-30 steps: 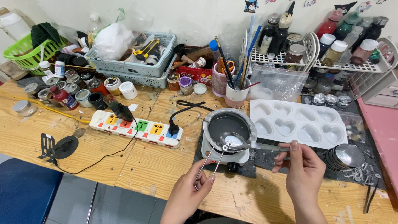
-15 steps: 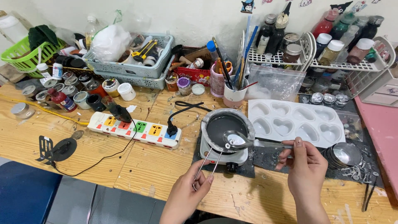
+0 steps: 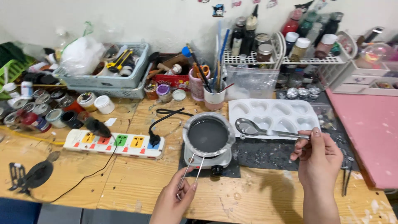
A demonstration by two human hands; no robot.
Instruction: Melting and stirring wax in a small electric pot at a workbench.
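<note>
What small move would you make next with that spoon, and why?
Probably ease the spoon a little further over a heart cavity of the white mould and tip it. The right hand holds it level by the handle, its bowl just at the mould's near edge, clear of the pot, which the left hand steadies by its wire handle.

Both forearms reach up from the lower edge of the head view, bare to the wrist. The left hand (image 3: 173, 200) sits low and near the middle, palm turned inward, thumb and forefinger pinched together with the other fingers curled beneath. The right hand (image 3: 318, 159) is higher and further out, back toward us, thumb and fingertips closed in a light pinch, forefinger extended on top.
</note>
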